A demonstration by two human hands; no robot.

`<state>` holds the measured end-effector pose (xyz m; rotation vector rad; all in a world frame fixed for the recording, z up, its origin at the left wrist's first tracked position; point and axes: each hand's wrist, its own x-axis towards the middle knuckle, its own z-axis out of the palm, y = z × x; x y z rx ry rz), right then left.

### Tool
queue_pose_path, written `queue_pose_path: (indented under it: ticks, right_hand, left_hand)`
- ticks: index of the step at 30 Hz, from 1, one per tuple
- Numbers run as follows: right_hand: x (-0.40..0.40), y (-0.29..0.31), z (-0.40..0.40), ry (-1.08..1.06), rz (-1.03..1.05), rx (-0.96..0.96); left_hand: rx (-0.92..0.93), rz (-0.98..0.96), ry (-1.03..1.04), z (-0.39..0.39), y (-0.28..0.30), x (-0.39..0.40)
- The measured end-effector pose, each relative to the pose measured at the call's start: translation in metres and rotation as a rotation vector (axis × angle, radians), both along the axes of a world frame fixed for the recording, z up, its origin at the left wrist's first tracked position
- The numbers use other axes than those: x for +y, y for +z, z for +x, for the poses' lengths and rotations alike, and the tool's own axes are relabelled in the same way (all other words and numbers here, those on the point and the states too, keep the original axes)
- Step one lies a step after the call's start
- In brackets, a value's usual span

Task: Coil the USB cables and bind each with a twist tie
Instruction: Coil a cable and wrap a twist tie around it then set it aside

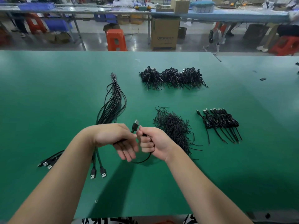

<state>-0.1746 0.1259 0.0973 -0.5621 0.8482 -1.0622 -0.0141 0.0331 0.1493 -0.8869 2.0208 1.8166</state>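
2 hands (113,138) (153,143) on 1 thin black USB cable (135,125), plug upward.

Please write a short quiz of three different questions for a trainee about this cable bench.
1. True or false: the right hand grips the black cable just below its USB plug.
2. Which lies farthest from the person on the green table?
A. the loose twist ties
B. the row of bound coils
C. the three dark heaps
3. Fill in: the long bundle of uncoiled cables is tied near its far end with a ____ tie.

Key:
1. true
2. C
3. white
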Motion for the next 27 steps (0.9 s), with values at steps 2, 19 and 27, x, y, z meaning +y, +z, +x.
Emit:
queue_pose_path:
  ticks: [2, 19, 27]
  right_hand:
    - [-0.001, 0.002, -0.001, -0.017, -0.052, 0.060]
    - [0.005, -0.019, 0.032, -0.049, -0.105, 0.039]
    - [-0.002, -0.018, 0.018, -0.093, -0.044, -0.132]
  left_hand:
    - [-0.079, -0.144, 0.107, -0.003, -0.008, 0.002]
    - [0.943, 0.413, 1.106, -0.023, -0.023, -0.007]
    - [0.466, 0.179, 0.139, 0.012, 0.000, -0.004]
